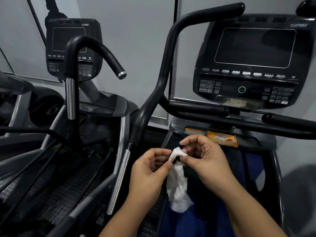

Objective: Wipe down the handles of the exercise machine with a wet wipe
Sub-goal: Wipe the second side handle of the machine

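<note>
Both hands are held low at centre, in front of the right-hand machine. The wet wipe [177, 187] is white, crumpled and twisted into a loose rope. Its top is bunched between the two hands and the rest hangs straight down below them, widening into a wrinkled lobe at the bottom. The left hand [150, 170] pinches the upper left edge of the wipe between thumb and curled fingers. The right hand [203, 161] pinches the upper right edge, thumb against the fingers, with the forefinger arched above. The two dark-painted thumbnails sit side by side on the wipe. The long curved handle [164, 71], matte black, rises just left of the hands, not touched. The short handle [196, 106] lies under the console [253, 60]. An orange wipe pack [222, 138] rests on the ledge just behind the right hand. A second machine [73, 48] stands to the left.
</note>
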The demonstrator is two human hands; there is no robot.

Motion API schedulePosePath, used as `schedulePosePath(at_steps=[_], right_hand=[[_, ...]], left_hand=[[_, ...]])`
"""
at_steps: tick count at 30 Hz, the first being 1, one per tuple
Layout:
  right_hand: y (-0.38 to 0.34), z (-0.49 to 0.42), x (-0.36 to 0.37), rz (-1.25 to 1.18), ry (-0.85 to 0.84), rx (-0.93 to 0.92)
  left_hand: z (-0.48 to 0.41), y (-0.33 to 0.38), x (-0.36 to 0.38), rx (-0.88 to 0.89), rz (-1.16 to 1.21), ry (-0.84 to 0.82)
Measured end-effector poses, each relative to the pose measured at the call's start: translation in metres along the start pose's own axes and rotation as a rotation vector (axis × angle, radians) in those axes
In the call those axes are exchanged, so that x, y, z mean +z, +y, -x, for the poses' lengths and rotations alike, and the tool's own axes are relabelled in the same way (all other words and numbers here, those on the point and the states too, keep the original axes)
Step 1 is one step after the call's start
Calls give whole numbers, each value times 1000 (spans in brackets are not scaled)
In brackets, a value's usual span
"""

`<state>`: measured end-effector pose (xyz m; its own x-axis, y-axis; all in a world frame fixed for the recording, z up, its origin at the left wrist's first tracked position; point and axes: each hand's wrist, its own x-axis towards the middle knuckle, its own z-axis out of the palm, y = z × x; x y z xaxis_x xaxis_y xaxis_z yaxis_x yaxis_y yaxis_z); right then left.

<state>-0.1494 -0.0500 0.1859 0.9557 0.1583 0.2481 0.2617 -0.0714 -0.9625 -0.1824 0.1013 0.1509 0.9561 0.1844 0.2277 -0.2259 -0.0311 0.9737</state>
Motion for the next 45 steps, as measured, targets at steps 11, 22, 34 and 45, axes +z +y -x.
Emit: schedulePosePath(at_steps=[11, 22, 34, 45], right_hand=[[-6, -11, -10, -17, -27, -59], [-21, 9, 19, 9, -138, -123], [-17, 39, 39, 433, -48, -330], [-19, 55, 41, -103, -108, -20]], left_hand=[[-5, 12, -3, -56, 372, 88], [9, 18, -31, 14, 177, 52], [33, 18, -69, 58, 201, 38], [51, 16, -125, -43, 278, 20]])
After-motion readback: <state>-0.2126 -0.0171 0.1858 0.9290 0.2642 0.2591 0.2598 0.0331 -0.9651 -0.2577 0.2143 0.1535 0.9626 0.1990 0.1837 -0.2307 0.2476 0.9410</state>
